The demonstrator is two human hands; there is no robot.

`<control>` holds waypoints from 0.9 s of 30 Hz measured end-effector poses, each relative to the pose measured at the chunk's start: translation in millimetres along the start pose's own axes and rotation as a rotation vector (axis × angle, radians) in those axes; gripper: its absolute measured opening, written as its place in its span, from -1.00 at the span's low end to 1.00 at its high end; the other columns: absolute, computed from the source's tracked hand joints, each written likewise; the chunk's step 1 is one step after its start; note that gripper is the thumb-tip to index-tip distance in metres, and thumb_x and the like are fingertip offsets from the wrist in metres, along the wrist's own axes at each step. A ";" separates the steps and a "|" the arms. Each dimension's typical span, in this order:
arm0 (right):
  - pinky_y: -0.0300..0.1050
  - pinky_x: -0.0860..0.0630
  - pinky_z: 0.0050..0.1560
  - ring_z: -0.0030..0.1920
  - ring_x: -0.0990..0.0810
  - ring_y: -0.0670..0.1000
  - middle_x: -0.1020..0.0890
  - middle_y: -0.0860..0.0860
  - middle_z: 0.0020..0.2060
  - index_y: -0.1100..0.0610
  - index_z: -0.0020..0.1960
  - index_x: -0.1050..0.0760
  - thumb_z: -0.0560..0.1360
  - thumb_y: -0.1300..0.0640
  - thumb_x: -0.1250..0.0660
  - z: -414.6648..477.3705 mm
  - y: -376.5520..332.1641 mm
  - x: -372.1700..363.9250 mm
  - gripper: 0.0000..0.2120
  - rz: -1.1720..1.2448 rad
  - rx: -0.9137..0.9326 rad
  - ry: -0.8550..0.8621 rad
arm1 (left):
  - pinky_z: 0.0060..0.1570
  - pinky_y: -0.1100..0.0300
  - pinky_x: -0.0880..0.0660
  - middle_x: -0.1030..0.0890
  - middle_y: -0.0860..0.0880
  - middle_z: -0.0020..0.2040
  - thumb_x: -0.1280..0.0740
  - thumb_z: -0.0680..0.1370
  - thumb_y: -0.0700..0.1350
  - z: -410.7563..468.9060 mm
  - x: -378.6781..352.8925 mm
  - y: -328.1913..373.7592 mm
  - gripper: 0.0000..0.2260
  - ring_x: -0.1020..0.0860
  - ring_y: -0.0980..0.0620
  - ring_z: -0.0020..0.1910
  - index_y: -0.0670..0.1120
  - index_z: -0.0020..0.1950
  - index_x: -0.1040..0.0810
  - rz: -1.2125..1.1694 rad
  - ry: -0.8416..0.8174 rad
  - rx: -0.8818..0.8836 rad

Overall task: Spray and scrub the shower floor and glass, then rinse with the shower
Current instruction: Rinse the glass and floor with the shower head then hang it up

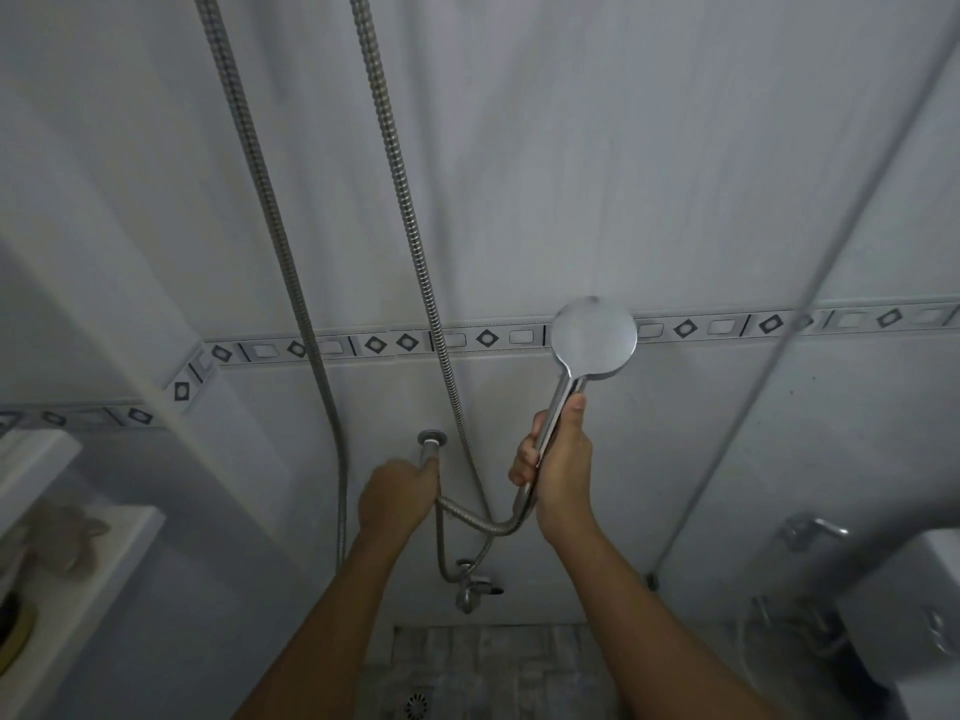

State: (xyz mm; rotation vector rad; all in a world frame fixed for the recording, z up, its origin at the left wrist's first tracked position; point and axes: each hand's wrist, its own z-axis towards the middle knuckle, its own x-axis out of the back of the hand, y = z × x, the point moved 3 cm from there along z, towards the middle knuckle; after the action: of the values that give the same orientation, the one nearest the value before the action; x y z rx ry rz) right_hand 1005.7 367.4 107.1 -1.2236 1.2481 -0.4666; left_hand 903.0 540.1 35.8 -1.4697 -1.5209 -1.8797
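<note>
Shower head (594,337) in right hand (558,459), spray face hidden.

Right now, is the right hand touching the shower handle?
Touching. The head view shows the right hand with fingers curled round the shower handle.

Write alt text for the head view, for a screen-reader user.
A person's right hand holds a chrome shower head by its handle, raised before a grey tiled wall, while the left hand grips a chrome wall fitting. Two metal hoses hang down the wall; a floor drain shows below.
</note>
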 end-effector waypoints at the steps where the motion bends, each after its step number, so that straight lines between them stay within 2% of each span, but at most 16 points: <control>1: -0.19 -0.25 -0.45 -0.56 -0.25 -0.02 -0.30 0.04 -0.53 0.10 -0.27 -0.38 0.45 -0.46 -0.06 -1.3 -4.5 -1.2 -0.39 0.033 -0.001 0.015 | -0.37 0.20 -0.41 -0.57 -0.06 -0.42 -0.16 0.60 0.30 -0.6 17.7 12.0 -0.40 -0.55 -0.03 -0.41 -0.14 -0.40 -0.55 0.042 0.076 -0.089; 4: -0.25 -0.25 -0.50 -0.60 -0.21 -0.04 -0.27 0.01 -0.56 0.08 -0.27 -0.37 0.52 -0.46 -0.02 -4.4 -34.0 -10.1 -0.39 0.143 0.004 0.055 | -0.40 0.19 -0.40 -0.49 -0.03 -0.54 -0.16 0.62 0.26 -0.8 65.2 36.1 -0.38 -0.50 0.01 -0.51 -0.13 -0.49 -0.45 0.057 0.224 -0.370; 8: -0.27 -0.24 -0.52 -0.60 -0.17 -0.04 -0.23 0.01 -0.55 0.06 -0.29 -0.36 0.54 -0.47 0.00 -10.0 -96.6 -21.9 -0.38 0.204 0.093 0.076 | -0.49 0.24 -0.26 -0.37 0.01 -0.61 -0.05 0.62 0.32 2.8 107.6 64.4 -0.33 -0.33 0.08 -0.62 -0.10 -0.53 -0.38 0.004 0.330 -0.667; 10: -0.27 -0.23 -0.51 -0.59 -0.17 -0.04 -0.23 0.02 -0.54 0.05 -0.30 -0.35 0.54 -0.47 0.00 -19.0 -127.2 -24.6 -0.38 0.192 0.166 0.115 | -0.46 0.23 -0.29 -0.38 0.04 -0.61 -0.04 0.63 0.32 2.1 126.6 89.3 -0.34 -0.38 0.08 -0.61 -0.05 -0.54 -0.38 -0.017 0.358 -0.758; 13: -0.27 -0.22 -0.51 -0.58 -0.18 -0.03 -0.24 0.04 -0.52 0.05 -0.30 -0.35 0.55 -0.46 -0.01 -35.6 -169.2 -20.2 -0.39 0.148 0.297 0.188 | -0.34 0.15 -0.49 -0.49 0.02 -0.57 -0.04 0.60 0.37 0.9 150.5 122.0 -0.30 -0.51 0.01 -0.51 -0.07 -0.54 -0.46 -0.062 0.326 -0.791; 15: -0.26 -0.23 -0.52 -0.58 -0.20 -0.02 -0.25 0.05 -0.51 0.06 -0.29 -0.34 0.56 -0.46 -0.02 -46.8 -197.2 -12.8 -0.39 0.112 0.371 0.243 | -0.33 0.17 -0.45 -0.49 0.00 -0.57 -0.04 0.58 0.39 -2.4 166.6 149.1 -0.29 -0.51 -0.01 -0.49 -0.08 -0.57 -0.42 -0.087 0.315 -0.820; 19: -0.26 -0.24 -0.51 -0.58 -0.20 -0.03 -0.26 0.02 -0.52 0.05 -0.24 -0.33 0.54 -0.47 -0.03 -72.0 -250.6 1.4 -0.41 0.085 0.518 0.356 | -0.35 0.15 -0.45 -0.49 -0.07 -0.55 -0.04 0.56 0.44 -25.5 200.1 224.7 -0.23 -0.51 -0.06 -0.45 -0.17 -0.49 -0.50 -0.040 0.286 -0.972; 22: -0.25 -0.23 -0.50 -0.57 -0.19 -0.03 -0.24 0.02 -0.50 0.05 -0.21 -0.30 0.54 -0.46 -0.06 -91.9 -282.8 13.6 -0.43 0.038 0.621 0.416 | -0.33 0.15 -0.42 -0.49 -0.08 -0.53 -0.06 0.52 0.48 -53.4 224.5 283.2 -0.23 -0.52 -0.09 -0.43 -0.16 -0.47 -0.54 0.017 0.179 -1.090; 25: -0.22 -0.25 -0.49 -0.54 -0.20 -0.03 -0.22 0.03 -0.44 0.06 -0.15 -0.27 0.53 -0.45 -0.10 -111.6 -302.4 24.5 -0.45 -0.105 0.687 0.440 | -0.38 0.15 -0.27 -0.29 -0.02 -0.58 -0.17 0.51 0.45 -94.6 241.8 328.9 -0.32 -0.35 -0.06 -0.52 -0.09 -0.53 -0.26 0.015 0.083 -1.266; 27: -0.20 -0.26 -0.49 -0.53 -0.22 -0.03 -0.25 0.04 -0.43 0.09 -0.06 -0.32 0.57 -0.39 -0.10 -123.5 -316.8 32.6 -0.49 -0.192 0.730 0.475 | -0.39 0.16 -0.20 -0.20 -0.01 -0.57 -0.26 0.52 0.38 -122.5 248.2 353.1 -0.35 -0.25 -0.04 -0.53 -0.06 -0.52 -0.16 -0.030 0.032 -1.383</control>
State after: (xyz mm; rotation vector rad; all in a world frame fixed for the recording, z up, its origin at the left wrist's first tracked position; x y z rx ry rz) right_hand 1010.3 174.8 389.2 -0.6143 1.1821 -1.2833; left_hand 999.6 382.9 444.8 -1.7379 0.0168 -3.1096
